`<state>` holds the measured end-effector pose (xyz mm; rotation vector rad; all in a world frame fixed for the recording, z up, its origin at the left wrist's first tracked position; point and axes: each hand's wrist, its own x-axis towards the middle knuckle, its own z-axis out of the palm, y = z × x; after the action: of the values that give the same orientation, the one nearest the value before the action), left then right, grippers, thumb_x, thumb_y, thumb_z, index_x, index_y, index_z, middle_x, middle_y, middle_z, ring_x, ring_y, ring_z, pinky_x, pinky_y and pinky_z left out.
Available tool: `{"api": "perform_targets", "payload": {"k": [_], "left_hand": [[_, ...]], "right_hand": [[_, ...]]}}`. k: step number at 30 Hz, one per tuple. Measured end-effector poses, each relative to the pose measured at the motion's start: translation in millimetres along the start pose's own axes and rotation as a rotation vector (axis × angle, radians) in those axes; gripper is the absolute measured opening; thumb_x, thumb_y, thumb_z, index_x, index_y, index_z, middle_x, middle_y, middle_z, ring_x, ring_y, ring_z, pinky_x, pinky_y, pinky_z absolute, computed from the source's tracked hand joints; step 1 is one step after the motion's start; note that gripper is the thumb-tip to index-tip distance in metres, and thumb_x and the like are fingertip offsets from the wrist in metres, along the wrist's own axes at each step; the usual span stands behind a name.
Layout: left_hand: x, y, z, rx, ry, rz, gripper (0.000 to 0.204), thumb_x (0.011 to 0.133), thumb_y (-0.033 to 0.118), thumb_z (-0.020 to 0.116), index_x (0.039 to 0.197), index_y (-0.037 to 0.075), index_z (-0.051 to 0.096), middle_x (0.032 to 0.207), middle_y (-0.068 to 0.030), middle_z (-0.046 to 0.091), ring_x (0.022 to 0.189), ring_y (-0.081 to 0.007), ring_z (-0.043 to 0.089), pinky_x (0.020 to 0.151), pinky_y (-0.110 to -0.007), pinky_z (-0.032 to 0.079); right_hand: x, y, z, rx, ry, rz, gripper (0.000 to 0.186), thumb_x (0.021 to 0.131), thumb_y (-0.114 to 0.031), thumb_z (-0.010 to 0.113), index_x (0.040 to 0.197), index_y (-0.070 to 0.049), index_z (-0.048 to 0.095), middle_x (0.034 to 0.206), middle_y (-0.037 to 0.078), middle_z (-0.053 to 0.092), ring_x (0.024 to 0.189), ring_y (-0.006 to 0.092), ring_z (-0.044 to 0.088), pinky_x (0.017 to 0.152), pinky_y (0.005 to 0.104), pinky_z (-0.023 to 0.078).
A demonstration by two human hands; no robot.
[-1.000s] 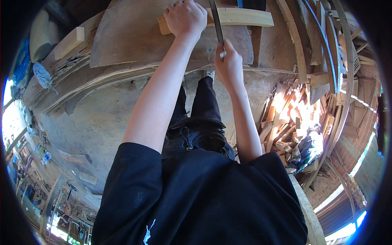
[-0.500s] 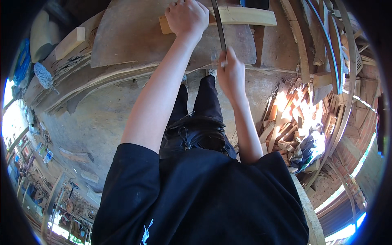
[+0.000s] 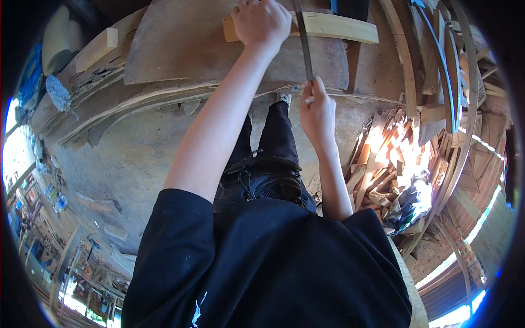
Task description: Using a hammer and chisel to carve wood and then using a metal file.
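Close to the top edge, my left hand (image 3: 262, 23) is closed over the left part of a pale, slightly curved piece of wood (image 3: 342, 27), pressing it onto a broad brown board (image 3: 180, 57). My right hand (image 3: 318, 112) grips the near end of a long, narrow dark blade-like tool (image 3: 304, 46). Its shaft runs away from me across the wood, just right of my left hand. The tool's far end is cut off by the picture's edge, and its handle is hidden in my fist, so its exact kind does not show.
A pale wood block (image 3: 98, 49) sits on rough planks at the left, with a grey-blue fuzzy bundle (image 3: 58, 94) beside them. Wood scraps (image 3: 391, 158) are heaped on the floor at the right. Long curved boards (image 3: 402, 54) stand above that heap.
My right hand has drawn the tool toward me and slightly right. My left hand and the wood piece appear a little farther right, as the view has also shifted slightly.
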<state>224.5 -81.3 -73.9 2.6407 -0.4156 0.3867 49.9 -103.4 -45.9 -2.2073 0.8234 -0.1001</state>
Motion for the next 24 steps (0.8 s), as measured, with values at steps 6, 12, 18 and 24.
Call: {"api": "perform_targets", "payload": {"k": [6, 12, 18, 24], "left_hand": [[-1.9, 9.1, 5.4, -0.056, 0.009, 0.047, 0.021, 0.075, 0.018, 0.046, 0.068, 0.004, 0.060, 0.074, -0.0146, 0.062, 0.076, -0.0303, 0.059, 0.072, -0.042, 0.045], [1.4, 3.8, 1.1, -0.042, -0.022, -0.004, 0.021, 0.075, 0.018, 0.046, 0.069, 0.004, 0.060, 0.075, -0.0146, 0.062, 0.079, -0.0302, 0.058, 0.073, -0.042, 0.044], [0.3, 6.5, 2.9, -0.017, -0.068, 0.040, 0.021, 0.075, 0.019, 0.046, 0.069, 0.005, 0.061, 0.076, -0.0145, 0.062, 0.080, -0.0293, 0.058, 0.073, -0.042, 0.044], [1.5, 2.1, 4.7, -0.012, -0.056, 0.047, 0.021, 0.075, 0.019, 0.047, 0.070, 0.004, 0.060, 0.076, -0.0146, 0.062, 0.078, -0.0297, 0.059, 0.072, -0.042, 0.045]], "right_hand": [[35.8, -6.1, 6.4, -0.118, 0.086, -0.047, 0.005, 0.076, 0.001, 0.048, 0.081, 0.000, 0.047, 0.070, 0.024, 0.057, 0.070, 0.0419, 0.056, 0.058, 0.0474, 0.042], [0.0, 0.8, 1.2, -0.101, 0.053, -0.105, 0.004, 0.082, -0.003, 0.048, 0.082, -0.001, 0.044, 0.063, 0.023, 0.055, 0.065, 0.0429, 0.055, 0.055, 0.0488, 0.041], [31.2, 0.2, 10.8, -0.099, 0.108, -0.145, 0.007, 0.083, -0.004, 0.048, 0.080, -0.001, 0.042, 0.061, 0.023, 0.055, 0.061, 0.0416, 0.055, 0.050, 0.0487, 0.039], [-1.8, 3.6, -1.6, -0.147, 0.016, -0.024, 0.005, 0.081, -0.003, 0.048, 0.080, 0.000, 0.045, 0.063, 0.024, 0.054, 0.062, 0.0421, 0.054, 0.052, 0.0485, 0.040]]}}
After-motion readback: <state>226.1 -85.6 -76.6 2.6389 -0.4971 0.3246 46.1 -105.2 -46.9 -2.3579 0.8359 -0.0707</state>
